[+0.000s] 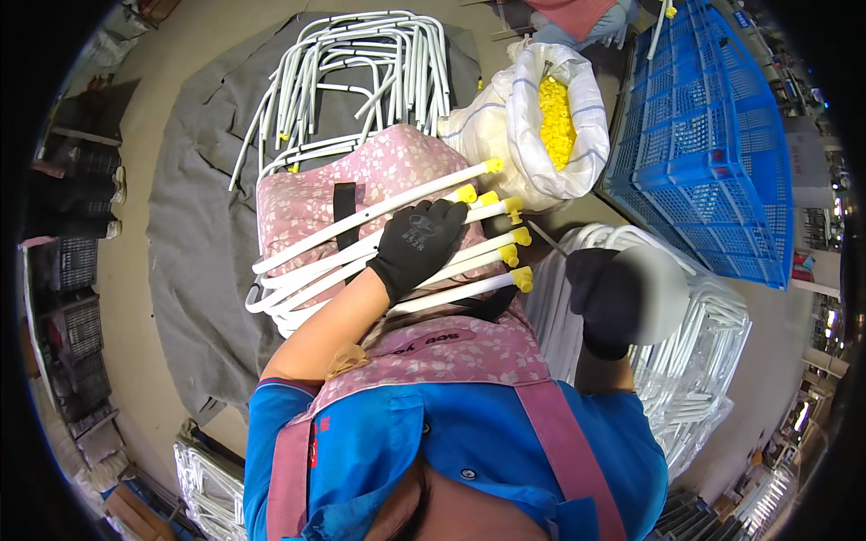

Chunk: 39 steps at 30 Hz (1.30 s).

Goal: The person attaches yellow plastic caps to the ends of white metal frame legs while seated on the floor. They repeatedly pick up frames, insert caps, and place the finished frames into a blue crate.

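Observation:
Several white bent metal tubes (361,221) lie across my lap on a pink floral apron (388,162). Yellow plastic end fittings (517,236) cap their right ends. My left hand (419,243), in a black glove, is closed over the middle tubes near those fittings. My right hand (600,293), also black-gloved, is raised to the right of the tubes. It is closed on a tool with a pale, round, blurred end (654,293), which hides part of the hand. A thin metal rod (548,237) runs from beside this hand towards one yellow fitting.
Ahead, bent white tube frames (361,68) are piled on a grey cloth (203,180). A white woven sack (586,144) holds yellow fittings. To the right are a blue plastic crate (686,149) and wrapped white tubes (699,361). Another person's clothing (577,16) shows at the top.

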Each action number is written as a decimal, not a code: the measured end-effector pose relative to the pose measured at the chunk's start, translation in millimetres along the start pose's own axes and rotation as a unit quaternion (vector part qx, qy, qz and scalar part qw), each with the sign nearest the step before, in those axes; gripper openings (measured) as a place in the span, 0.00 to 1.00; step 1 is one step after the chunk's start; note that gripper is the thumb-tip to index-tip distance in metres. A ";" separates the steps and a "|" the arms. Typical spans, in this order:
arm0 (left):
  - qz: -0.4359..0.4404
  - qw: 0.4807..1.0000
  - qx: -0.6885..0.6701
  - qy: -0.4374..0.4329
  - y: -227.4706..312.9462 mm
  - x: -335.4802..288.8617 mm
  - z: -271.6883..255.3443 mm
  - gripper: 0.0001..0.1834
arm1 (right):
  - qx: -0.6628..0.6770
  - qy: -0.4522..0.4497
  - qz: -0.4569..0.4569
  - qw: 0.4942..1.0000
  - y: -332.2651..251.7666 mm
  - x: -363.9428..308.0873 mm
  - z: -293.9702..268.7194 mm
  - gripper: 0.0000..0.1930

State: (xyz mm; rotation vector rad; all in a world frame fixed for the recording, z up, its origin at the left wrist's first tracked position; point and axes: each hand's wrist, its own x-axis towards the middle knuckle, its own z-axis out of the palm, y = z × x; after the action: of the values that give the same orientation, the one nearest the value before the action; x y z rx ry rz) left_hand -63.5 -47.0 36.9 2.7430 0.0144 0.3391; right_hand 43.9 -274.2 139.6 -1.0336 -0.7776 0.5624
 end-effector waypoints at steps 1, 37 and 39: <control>0.000 1.000 -0.006 -0.001 -0.7 -0.2 0.7 0.18 | -0.013 -0.040 -0.010 0.999 1.7 0.1 -0.5 0.20; 0.002 0.999 -0.039 0.016 -3.3 3.0 3.5 0.17 | -0.628 -0.051 0.183 0.754 90.3 -116.2 -50.3 0.22; 0.008 0.999 -0.006 0.033 -3.6 3.5 4.7 0.17 | -0.639 -0.047 0.157 0.751 107.5 -112.4 -51.2 0.23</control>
State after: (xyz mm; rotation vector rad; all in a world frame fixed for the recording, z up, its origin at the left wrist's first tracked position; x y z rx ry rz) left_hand -58.9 -45.1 32.2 2.7199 0.0078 0.4332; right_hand 9.8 -339.5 -6.6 -2.4668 -1.0974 0.2987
